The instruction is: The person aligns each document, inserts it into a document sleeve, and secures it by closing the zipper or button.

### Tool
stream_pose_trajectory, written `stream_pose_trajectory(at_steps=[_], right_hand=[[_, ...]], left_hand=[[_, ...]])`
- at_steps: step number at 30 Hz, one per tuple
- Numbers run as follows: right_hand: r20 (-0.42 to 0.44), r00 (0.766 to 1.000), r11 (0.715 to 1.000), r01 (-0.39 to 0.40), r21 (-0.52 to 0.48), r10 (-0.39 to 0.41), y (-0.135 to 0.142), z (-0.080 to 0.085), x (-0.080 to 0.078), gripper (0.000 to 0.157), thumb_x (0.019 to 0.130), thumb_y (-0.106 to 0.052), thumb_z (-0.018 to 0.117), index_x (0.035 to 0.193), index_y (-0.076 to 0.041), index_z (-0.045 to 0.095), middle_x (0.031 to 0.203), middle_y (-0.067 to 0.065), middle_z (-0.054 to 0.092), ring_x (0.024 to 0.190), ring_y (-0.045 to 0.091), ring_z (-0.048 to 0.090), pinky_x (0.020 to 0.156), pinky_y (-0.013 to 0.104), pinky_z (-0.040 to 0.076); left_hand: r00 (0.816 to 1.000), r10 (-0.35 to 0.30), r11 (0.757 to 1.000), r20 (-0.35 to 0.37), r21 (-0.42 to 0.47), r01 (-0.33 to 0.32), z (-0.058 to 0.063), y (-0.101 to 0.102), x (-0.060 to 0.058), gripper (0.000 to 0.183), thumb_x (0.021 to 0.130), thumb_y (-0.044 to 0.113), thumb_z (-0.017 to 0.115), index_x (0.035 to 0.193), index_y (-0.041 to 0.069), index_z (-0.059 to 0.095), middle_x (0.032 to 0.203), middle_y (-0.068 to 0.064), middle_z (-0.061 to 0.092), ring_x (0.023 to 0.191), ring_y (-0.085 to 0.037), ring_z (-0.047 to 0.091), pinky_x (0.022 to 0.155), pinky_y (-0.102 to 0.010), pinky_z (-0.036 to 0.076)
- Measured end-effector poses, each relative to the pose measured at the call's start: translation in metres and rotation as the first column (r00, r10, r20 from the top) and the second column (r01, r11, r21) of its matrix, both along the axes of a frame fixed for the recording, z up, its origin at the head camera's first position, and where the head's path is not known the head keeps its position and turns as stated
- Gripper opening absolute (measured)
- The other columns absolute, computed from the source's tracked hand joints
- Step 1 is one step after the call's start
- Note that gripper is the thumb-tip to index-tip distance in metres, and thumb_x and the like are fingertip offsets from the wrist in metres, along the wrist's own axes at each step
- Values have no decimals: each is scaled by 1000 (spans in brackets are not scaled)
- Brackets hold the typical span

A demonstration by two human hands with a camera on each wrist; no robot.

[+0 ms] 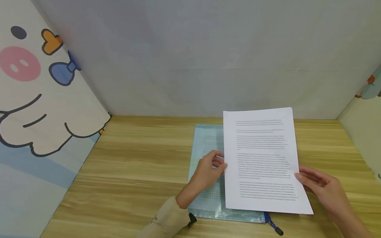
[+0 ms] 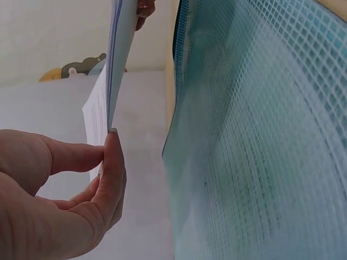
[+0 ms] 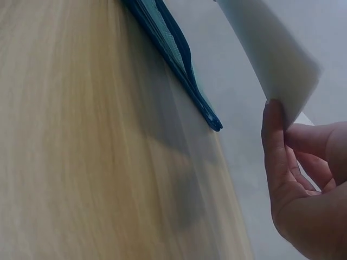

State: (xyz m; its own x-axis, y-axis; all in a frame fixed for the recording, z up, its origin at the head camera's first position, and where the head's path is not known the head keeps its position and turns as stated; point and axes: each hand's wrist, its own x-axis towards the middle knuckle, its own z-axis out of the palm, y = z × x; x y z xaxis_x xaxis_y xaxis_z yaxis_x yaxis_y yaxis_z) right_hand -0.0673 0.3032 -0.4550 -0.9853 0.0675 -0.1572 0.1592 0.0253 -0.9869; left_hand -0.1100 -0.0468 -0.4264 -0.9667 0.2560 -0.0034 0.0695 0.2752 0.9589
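Observation:
A stack of white printed paper sheets (image 1: 262, 158) is held up above a teal mesh zipper pouch (image 1: 205, 195). My left hand (image 1: 209, 170) pinches the left edge of the sheets between thumb and fingers; the left wrist view shows this hand (image 2: 70, 195) gripping the thin stack side-on. On the opposite edge, my right hand (image 1: 325, 188) pinches the paper, thumb in front and fingers behind. The pouch lies flat on the table, and lines of print show faintly through its mesh. Part of it is hidden behind the raised sheets.
The wood-grain table (image 1: 134, 165) meets a pale grey wall (image 1: 184, 66) at the back. A cartoon-printed panel (image 1: 44, 99) stands on the left. From the pouch's front right corner a dark blue cord pull (image 1: 274, 226) sticks out onto the table.

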Motion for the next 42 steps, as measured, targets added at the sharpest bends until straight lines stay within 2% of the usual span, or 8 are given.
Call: stream_pose_trajectory(at_steps=[7,12,19,25,31,38,42], right_hand=[[-4,1000,1000,18,-11,-18,11,-4,2,28,95,-2,72,107,-26,80,97,-14,76,87,-1,71,70,19,58],[-20,999,999,39,9,-39,19,-9,1,28,94,-3,74,107,-28,80,96,-15,76,86,-2,70,68,18,58],[-34,998,999,47,-6,-48,31,-14,0,27,94,-4,74,108,-27,80,98,-16,76,88,-5,69,70,15,56],[-49,997,998,57,-17,-58,37,-15,-1,28,94,-2,73,108,-26,81,98,-16,76,89,-6,69,71,13,56],[7,993,993,115,22,-115,42,-13,0,26,93,-7,76,103,-31,81,96,-23,74,86,-9,67,69,10,53],[60,990,985,122,119,-130,55,-17,-4,25,94,-15,77,101,-39,78,96,-30,70,85,-13,63,68,7,50],[70,986,987,146,65,-150,62,-22,-7,26,93,-14,78,98,-39,78,95,-29,71,85,-14,63,68,7,50]], left_hand=[[1000,-15,1000,5,11,15,-1,10,-4,27,97,-1,67,123,-6,62,96,-11,66,82,-21,69,67,-36,62],[999,-30,999,24,17,30,0,17,-6,28,97,-1,67,124,-5,62,97,-11,65,80,-21,69,69,-38,62],[997,-64,998,46,-11,64,2,24,-7,29,99,2,66,127,-3,60,100,-8,65,78,-12,68,66,-24,59],[995,-76,997,68,3,76,4,30,-10,28,99,1,65,127,-1,60,100,-7,65,75,-12,69,67,-27,60],[992,-102,995,72,-11,103,4,37,-13,28,99,4,66,127,0,61,100,-7,67,73,-13,70,66,-23,58],[990,-117,992,76,-48,121,5,46,-15,27,99,9,67,126,3,62,96,-1,66,73,-12,68,65,-22,55],[990,-119,991,71,-53,123,6,51,-17,24,100,10,67,123,3,64,94,0,67,74,-12,68,63,-21,54]])
